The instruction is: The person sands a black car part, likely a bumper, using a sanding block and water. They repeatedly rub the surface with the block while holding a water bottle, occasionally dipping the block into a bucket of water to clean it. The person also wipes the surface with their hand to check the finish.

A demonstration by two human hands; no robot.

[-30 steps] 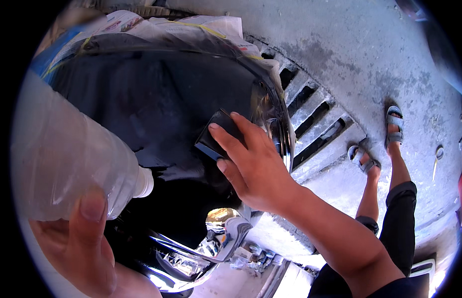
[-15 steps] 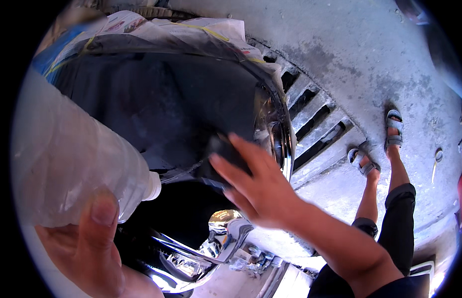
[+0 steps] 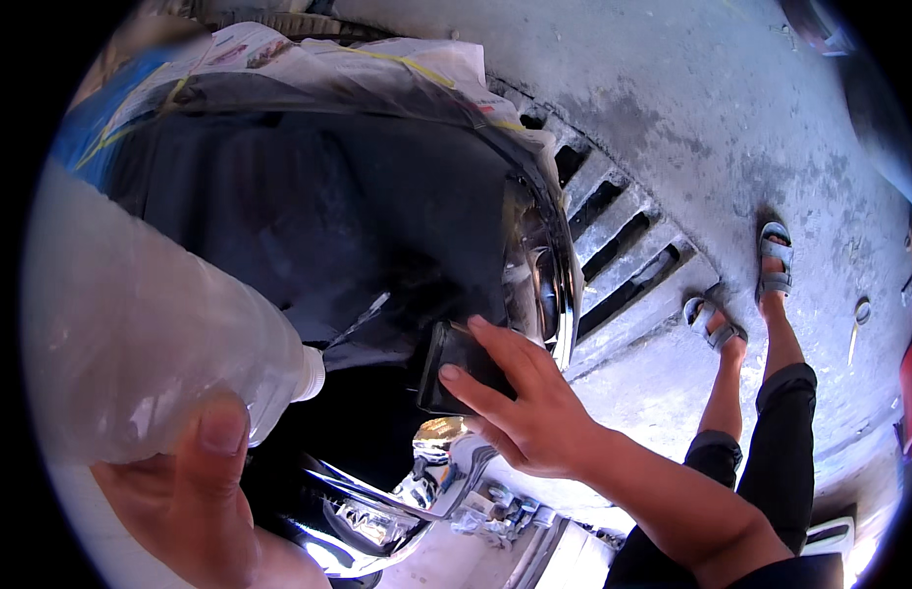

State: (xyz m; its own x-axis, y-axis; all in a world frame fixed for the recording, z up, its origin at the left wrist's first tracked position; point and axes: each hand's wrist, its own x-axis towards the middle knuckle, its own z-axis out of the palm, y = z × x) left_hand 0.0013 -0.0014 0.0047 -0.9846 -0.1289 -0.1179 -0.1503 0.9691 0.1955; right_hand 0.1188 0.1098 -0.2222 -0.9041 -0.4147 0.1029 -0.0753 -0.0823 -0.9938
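Note:
My left hand grips a large translucent plastic bottle, tilted with its white cap toward the right. A thin streak of water shoots from the cap over the dark car panel. The panel's main surface looks dull and wet; the part nearest me is glossy black. In my right hand is a black rectangular block, fingers on its top and edge. The block is at the panel's near right, beside the car light; whether it touches the panel I cannot tell.
Paper sheets held with yellow tape cover the panel's far edge. A slotted drain grate runs along the right. Sandalled feet stand on the concrete floor, near a tape roll. Shiny car trim and a headlight lie below.
My right hand has drawn the block nearer, down and slightly right. The bottle has shifted slightly down and right with my left hand, and the water streak now points more upward.

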